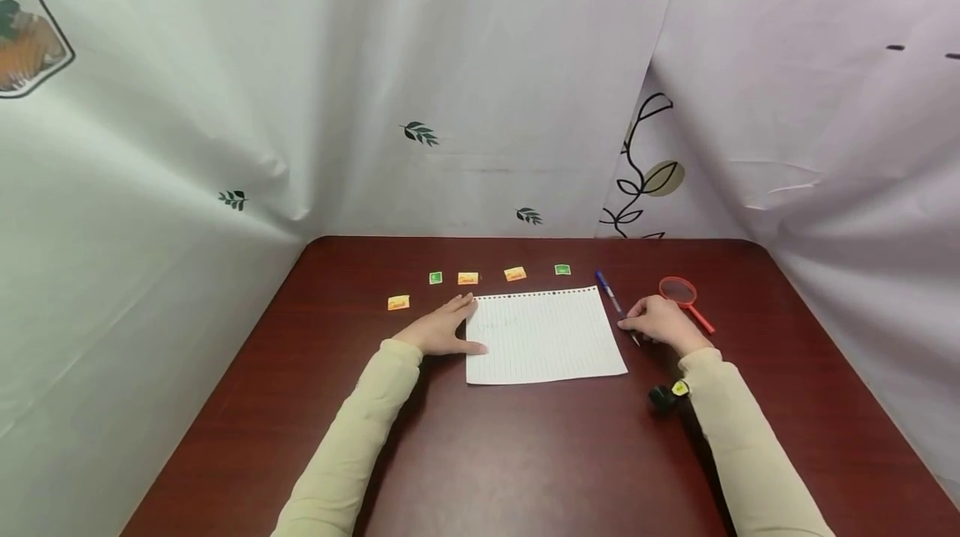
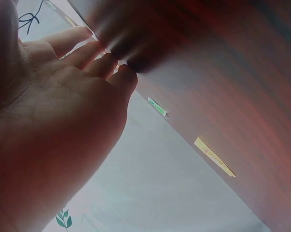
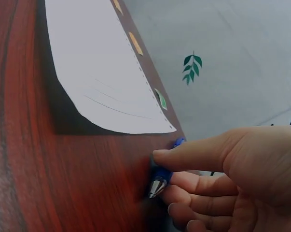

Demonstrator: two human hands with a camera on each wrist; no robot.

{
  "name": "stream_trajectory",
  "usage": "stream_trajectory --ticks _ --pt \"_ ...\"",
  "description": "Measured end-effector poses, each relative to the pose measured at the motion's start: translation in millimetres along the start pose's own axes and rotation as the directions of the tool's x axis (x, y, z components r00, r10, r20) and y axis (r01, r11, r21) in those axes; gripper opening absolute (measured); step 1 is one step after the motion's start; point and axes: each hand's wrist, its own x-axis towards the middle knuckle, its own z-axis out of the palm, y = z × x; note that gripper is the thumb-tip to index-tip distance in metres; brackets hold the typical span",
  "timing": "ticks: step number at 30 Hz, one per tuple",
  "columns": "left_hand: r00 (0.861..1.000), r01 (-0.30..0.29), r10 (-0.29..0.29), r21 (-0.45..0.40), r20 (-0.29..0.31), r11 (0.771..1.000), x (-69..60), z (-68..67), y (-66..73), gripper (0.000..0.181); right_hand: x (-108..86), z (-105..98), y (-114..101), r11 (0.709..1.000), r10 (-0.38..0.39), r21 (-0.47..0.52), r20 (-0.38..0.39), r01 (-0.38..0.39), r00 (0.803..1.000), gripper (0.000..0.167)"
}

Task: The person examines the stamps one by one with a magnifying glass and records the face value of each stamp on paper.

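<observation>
A sheet of lined paper (image 1: 543,341) with a perforated far edge lies on the table. My left hand (image 1: 444,330) rests at its left edge, thumb over the paper and fingers straight; in the left wrist view that hand (image 2: 63,101) shows its palm side. To the right of the sheet is a blue pen (image 1: 610,293), its metal tip pointing toward me. My right hand (image 1: 662,323) pinches the pen near the tip. In the right wrist view, the pen (image 3: 159,181) sits between the thumb and the curled fingers.
Several small yellow and green stamp-like papers (image 1: 468,278) lie beyond the sheet. A red magnifying glass (image 1: 678,291) is right of my right hand. A small dark object (image 1: 663,398) with a yellow label (image 1: 680,388) sits by the right sleeve. Printed cloth (image 1: 487,103) hangs behind the table.
</observation>
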Motion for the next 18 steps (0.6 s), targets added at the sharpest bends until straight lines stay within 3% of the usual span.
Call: stream_trajectory --ticks 8,18 --pt "1.000 0.002 -0.002 -0.002 0.006 1.000 -0.1 -1.1 1.4 0.102 -6.3 -5 -1 1.000 -0.009 0.015 0.041 0.009 0.999 0.019" --pt "1.000 -0.005 0.005 -0.006 0.007 1.000 1.5 -1.3 0.9 0.102 -12.1 -7 5 0.993 -0.039 0.111 0.043 0.034 0.998 0.018"
